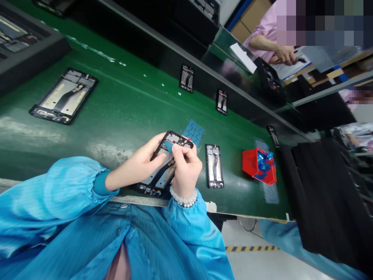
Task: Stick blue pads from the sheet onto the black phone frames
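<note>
My left hand (147, 161) is wrapped round the side of a phone frame (159, 175), thumb lying over its inner face. The frame is tilted, with a dark ribbon cable running along its silvery inside. My right hand (186, 167) is closed in a pinch at the frame's upper part, over a small blue patch (168, 146). Whatever sits between these fingertips is too small to make out. Partly behind the frame lies a sheet of blue stickers (194, 132). Another phone frame (214, 166) rests on the green bench just right of my right hand.
A red bin (250, 161) holding crumpled blue film stands on the right of the green bench (122, 109). One phone frame (64, 96) lies at left, near a black foam tray (32, 58). Smaller-looking frames (187, 78) line the back ledge. Across it, a co-worker's hand (287, 54) shows.
</note>
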Demonstrator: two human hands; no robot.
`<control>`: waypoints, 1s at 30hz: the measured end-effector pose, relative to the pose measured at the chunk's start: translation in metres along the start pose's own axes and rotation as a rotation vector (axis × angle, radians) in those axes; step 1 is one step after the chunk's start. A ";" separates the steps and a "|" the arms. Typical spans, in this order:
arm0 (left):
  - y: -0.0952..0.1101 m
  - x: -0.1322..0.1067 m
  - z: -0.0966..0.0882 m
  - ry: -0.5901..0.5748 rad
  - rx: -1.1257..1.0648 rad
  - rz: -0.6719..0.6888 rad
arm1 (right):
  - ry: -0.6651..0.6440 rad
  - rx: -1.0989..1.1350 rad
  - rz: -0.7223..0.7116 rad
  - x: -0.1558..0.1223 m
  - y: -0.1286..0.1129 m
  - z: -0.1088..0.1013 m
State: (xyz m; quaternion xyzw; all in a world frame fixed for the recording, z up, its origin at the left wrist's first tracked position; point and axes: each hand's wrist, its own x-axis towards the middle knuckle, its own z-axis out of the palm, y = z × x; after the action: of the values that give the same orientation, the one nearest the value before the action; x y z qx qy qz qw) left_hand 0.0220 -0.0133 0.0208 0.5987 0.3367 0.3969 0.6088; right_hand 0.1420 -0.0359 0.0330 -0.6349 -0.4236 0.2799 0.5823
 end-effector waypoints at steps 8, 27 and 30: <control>-0.001 0.000 0.001 0.009 0.060 0.015 | -0.006 -0.002 0.006 0.000 0.001 -0.001; 0.007 -0.003 0.006 0.190 0.375 -0.020 | -0.026 -0.068 -0.111 -0.005 -0.002 -0.004; 0.005 -0.005 0.007 0.210 0.389 -0.026 | -0.021 -0.102 -0.166 -0.005 -0.002 -0.005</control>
State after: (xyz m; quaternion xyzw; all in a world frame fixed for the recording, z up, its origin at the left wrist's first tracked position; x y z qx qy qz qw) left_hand 0.0259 -0.0208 0.0257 0.6560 0.4763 0.3766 0.4484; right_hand 0.1434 -0.0429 0.0352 -0.6234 -0.4947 0.2152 0.5660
